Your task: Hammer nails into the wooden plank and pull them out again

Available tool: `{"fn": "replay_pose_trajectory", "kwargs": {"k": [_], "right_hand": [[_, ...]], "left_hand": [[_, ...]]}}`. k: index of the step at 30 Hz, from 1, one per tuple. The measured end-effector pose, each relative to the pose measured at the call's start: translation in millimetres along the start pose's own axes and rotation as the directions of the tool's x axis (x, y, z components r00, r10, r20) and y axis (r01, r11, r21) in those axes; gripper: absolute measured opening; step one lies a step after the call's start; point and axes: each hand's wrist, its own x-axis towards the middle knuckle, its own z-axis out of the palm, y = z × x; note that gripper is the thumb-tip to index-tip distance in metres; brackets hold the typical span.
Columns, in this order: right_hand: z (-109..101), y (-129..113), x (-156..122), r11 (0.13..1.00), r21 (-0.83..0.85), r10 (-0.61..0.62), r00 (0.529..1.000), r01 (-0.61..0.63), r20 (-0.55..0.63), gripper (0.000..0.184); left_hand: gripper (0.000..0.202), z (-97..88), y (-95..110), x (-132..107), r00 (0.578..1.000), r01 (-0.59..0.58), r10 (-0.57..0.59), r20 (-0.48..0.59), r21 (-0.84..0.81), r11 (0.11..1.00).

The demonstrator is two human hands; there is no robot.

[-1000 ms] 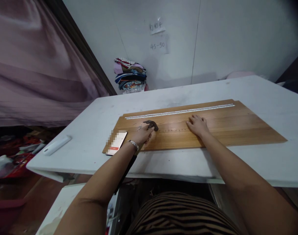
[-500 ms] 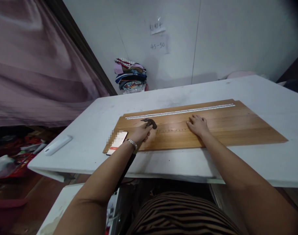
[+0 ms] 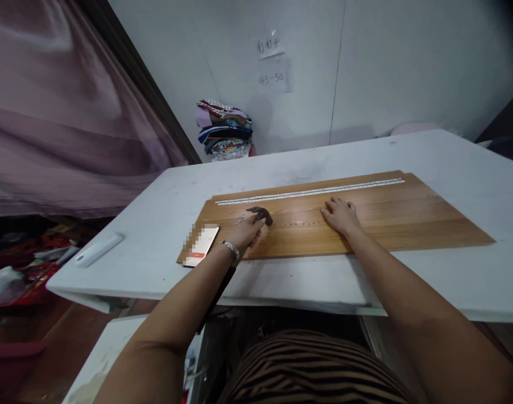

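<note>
Over the board near its edge, left hand grips hammer.

Hammer partly hidden, curtain cropped

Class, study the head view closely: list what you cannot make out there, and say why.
All in the head view:
- Hammer: much of its handle is hidden by the left hand and left forearm.
- Phone: partly masked by blocky pixels.
- Row of dark dots: too small to tell nails from holes.
- Curtain: cut off by the left edge.
</note>
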Motion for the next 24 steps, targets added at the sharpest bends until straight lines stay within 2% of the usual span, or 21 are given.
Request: {"fn": "replay_pose_trajectory", "kwargs": {"k": [14, 24], "right_hand": [[1.9, 0.7, 0.5, 1.0, 0.011, -0.001, 1.0, 0.002, -0.015, 0.038], [-2.4, -2.0, -0.5, 1.0, 0.003, 0.002, 1.0, -0.002, 0.008, 0.038]], "left_hand": [[0.018, -9.4, 5.2, 0.9, 1.0, 0.001, -0.002, -0.018, -0.04, 0.999], [0.018, -0.8, -3.6, 3.3, 1.0, -0.014, 0.014, -0.001, -0.004, 1.0]]}}
